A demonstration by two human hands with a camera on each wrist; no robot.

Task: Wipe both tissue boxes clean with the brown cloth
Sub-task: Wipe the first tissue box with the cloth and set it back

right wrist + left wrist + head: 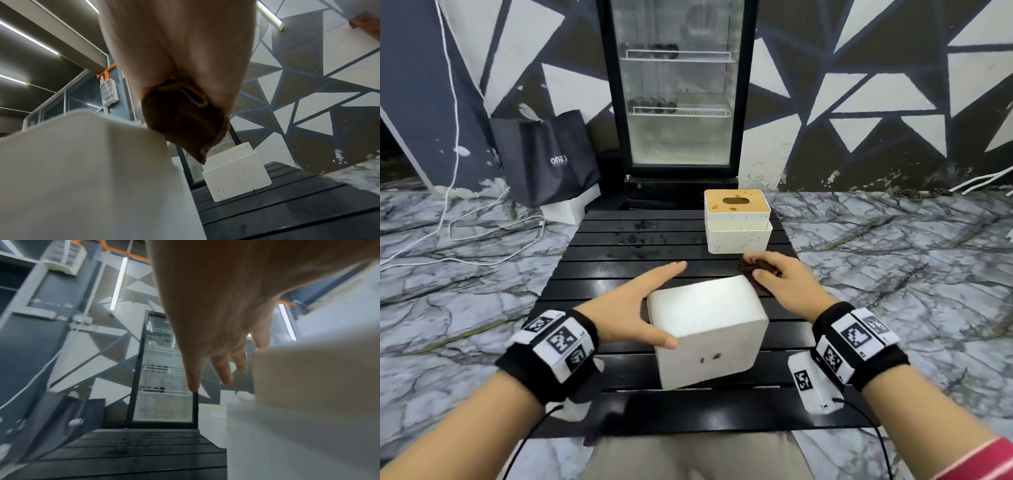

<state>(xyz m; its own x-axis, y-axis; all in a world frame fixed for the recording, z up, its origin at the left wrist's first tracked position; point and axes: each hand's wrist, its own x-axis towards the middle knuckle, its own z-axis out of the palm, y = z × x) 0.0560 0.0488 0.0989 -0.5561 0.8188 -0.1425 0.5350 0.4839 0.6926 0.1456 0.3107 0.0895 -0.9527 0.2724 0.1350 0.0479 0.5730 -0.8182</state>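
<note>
A plain white tissue box stands tilted on the near half of the black slatted table, with two dark spots on its near face. My left hand rests against its left side, fingers straight and thumb on the near edge; the left wrist view shows straight fingers beside the box. My right hand grips the bunched brown cloth at the box's far right corner; the cloth touches that corner. The second box, speckled and with a stained wooden lid, stands farther back.
A glass-door fridge stands right behind the table. A black bag leans on a white block at its left. White cables trail over the marble floor on the left. Dark wet marks lie on the slats.
</note>
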